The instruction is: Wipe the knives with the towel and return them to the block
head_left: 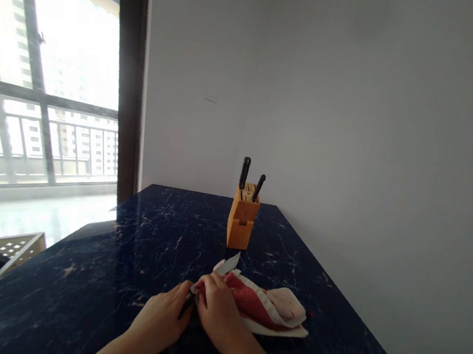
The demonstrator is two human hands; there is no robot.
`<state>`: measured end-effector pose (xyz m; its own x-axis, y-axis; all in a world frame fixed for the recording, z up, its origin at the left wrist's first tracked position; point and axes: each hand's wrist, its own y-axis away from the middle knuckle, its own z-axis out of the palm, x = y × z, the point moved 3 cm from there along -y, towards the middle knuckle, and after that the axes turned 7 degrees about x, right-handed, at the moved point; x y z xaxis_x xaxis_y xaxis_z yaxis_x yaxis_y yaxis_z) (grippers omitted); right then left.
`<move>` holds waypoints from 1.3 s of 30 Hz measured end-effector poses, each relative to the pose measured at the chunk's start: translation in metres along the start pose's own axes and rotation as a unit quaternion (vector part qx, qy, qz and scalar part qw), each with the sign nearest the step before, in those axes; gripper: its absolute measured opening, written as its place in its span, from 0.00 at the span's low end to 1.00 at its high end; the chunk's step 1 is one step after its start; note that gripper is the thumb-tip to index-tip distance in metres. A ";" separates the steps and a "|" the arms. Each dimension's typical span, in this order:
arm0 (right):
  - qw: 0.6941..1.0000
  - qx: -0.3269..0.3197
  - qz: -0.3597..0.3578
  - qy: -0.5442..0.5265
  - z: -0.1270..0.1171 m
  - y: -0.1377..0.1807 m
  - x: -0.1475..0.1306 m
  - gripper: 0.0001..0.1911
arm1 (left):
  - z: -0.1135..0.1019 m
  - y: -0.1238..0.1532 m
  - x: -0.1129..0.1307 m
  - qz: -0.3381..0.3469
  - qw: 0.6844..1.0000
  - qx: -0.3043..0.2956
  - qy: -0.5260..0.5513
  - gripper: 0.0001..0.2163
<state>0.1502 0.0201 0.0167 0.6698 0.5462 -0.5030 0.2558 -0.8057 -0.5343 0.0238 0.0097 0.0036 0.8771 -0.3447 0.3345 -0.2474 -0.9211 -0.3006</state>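
Observation:
My left hand (164,312) is closed around the black handle of a knife (230,264), whose blade tip points away from me, up and to the right. A red and white cloth (250,299) is gripped in my right hand (219,305), close against the left hand. Folds of the cloth wrap part of the blade, so its middle is hidden. The rest of the cloth lies bunched on the table to the right. Beyond both hands stands a wooden knife block (242,224) with two black-handled knives in its slots.
The dark blue marbled table (168,232) reaches to the grey wall (373,160) at the back and right. On the left is a large window (72,62) with a railing outside. A chair (12,255) stands by the table's left edge.

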 end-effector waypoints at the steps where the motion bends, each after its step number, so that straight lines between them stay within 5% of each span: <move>1: 1.000 -0.003 -0.003 0.003 0.000 0.000 0.000 0.11 | 0.000 0.000 0.000 -0.002 1.000 -0.002 0.004 0.08; 16: 1.000 0.004 -0.021 0.002 0.001 0.000 0.004 0.10 | 0.001 0.000 -0.002 -0.007 1.000 0.004 0.017 0.08; 39: 0.983 0.157 0.090 -0.023 -0.042 -0.030 0.086 0.11 | -0.007 0.001 0.003 -0.017 0.998 -0.002 0.060 0.13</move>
<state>0.2299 0.0813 0.0182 0.6510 0.4162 -0.6347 -0.0963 -0.7842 -0.6130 0.0236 0.0062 0.0102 0.8294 -0.3324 0.4489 -0.2207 -0.9333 -0.2833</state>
